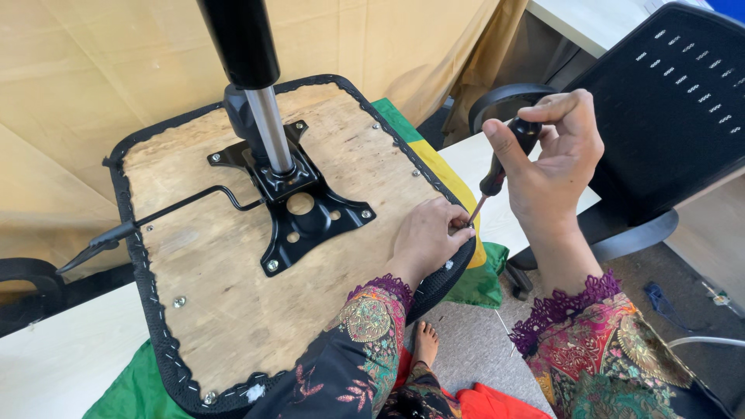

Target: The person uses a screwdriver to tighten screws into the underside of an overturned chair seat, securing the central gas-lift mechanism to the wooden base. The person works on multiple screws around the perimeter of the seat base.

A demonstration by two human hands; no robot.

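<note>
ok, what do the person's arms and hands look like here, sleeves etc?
Both hands are bare: no gloves, rings or watch visible. The left hand comes out of a dark sleeve with multicolour floral embroidery, a gold medallion patch and a purple lace cuff. The right hand has a matching sleeve, red, green and gold patterned, with the same purple lace edging.

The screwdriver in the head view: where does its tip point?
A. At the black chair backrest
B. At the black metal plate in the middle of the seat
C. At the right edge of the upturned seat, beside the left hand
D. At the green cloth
C: the right hand holds the screwdriver with its tip at the seat edge, against the left hand.
</note>
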